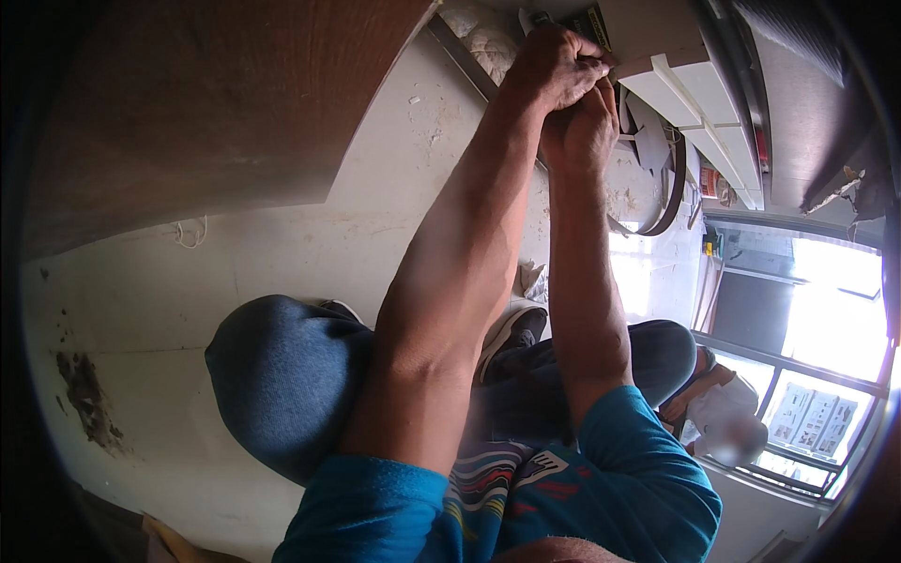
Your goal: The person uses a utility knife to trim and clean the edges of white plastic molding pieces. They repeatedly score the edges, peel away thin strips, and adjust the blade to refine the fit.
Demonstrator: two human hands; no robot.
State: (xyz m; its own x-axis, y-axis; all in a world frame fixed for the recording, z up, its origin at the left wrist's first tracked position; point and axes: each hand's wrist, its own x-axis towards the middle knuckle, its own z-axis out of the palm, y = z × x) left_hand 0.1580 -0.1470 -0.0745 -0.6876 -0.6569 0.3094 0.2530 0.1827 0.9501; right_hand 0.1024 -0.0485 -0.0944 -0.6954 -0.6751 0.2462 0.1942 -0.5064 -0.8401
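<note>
At one o'clock, far out from the middle of the view, both bare arms are stretched forward and the hands are brought close together. The left hand (569, 73) is placed above the right hand (584, 129), and its fingers are bent. The fingers of the right hand are pointed upward and gathered near those of the left. Whether some small thing is clamped between them cannot be told, because the fingertips are partly hidden. The nearest thing, a white panel (702, 98) with raised strips, is seen at two o'clock, just beside the fingertips; whether it is touched cannot be told. Behind the left hand, a dark package (599, 26) with yellow marks is partly covered. Below the white panel, a dark curved strip (678, 178) is seen. At ten o'clock a large brown board (216, 103) is found. At four o'clock, another person (727, 413) is seen near a bright window (826, 319).
</note>
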